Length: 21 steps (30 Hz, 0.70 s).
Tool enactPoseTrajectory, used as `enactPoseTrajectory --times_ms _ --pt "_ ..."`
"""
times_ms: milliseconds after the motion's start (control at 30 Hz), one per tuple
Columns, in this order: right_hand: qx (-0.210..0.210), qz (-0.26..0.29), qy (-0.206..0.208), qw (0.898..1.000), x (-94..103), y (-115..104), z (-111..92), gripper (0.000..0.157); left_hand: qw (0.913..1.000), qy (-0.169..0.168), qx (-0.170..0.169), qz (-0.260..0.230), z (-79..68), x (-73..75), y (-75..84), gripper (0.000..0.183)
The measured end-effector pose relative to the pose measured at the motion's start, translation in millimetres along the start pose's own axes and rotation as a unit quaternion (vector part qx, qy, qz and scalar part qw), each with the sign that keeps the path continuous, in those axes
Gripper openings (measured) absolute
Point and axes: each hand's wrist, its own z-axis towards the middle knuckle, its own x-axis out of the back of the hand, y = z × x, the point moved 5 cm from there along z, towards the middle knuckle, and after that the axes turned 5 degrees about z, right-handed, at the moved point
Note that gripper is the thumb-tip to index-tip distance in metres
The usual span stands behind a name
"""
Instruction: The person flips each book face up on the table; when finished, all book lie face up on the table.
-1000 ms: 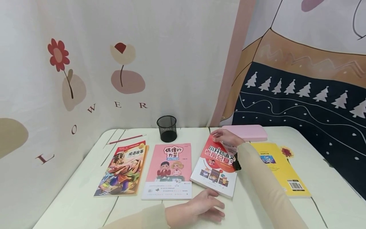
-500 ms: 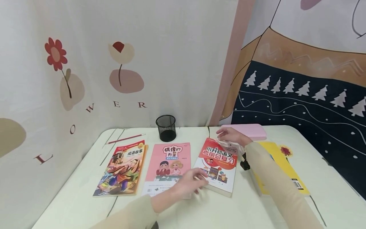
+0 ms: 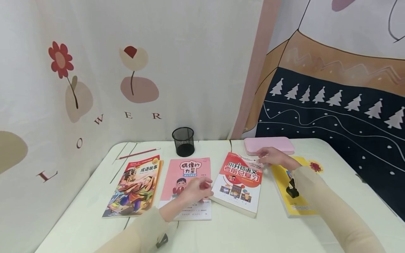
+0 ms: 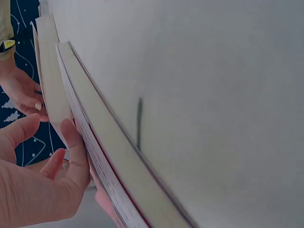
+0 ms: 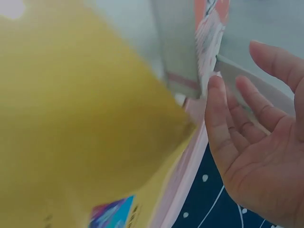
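The red-and-white book [image 3: 238, 184] lies slightly turned on the table, cover up. My left hand [image 3: 195, 191] is over the pink book [image 3: 174, 172], its loosely bent fingers close to the red-and-white book's left edge; whether they touch it I cannot tell. In the left wrist view that hand [image 4: 52, 180] holds nothing. My right hand [image 3: 274, 157] is at the red-and-white book's upper right corner, between it and the yellow book [image 3: 281, 186]. Spread, relaxed fingers with nothing gripped show on this hand [image 5: 266, 123] in the right wrist view. The right forearm hides part of the yellow book.
A pink case [image 3: 269, 142] lies behind the right hand. At the back stands a black mesh pen holder [image 3: 185, 147], with a red pencil [image 3: 139, 153] to its left. An illustrated storybook [image 3: 136, 186] lies at the left of the table. Printed curtains [image 3: 196, 70] hang behind.
My right hand has let go of the red-and-white book's top and moved right. My left hand has shifted up and left, from the front of that book to over the pink one.
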Motion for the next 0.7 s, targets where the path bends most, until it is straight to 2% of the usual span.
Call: enactPoseTrajectory --times_ms 200,433,700 --pt "-0.031 0.027 -0.006 0.999 -0.1 18 -7 0.049 0.9995 -0.018 0.005 -0.026 2.8 -1.8 -3.1 0.042" --pt "-0.012 0.035 -0.013 0.999 -7.3 24 -8 0.057 0.9998 -0.016 -0.004 -0.009 3.3 -3.9 -3.3 0.042" --pt "-0.014 0.016 0.000 1.000 -9.9 26 -5 0.057 0.9997 -0.015 -0.015 0.011 1.1 -6.0 -3.2 0.040"
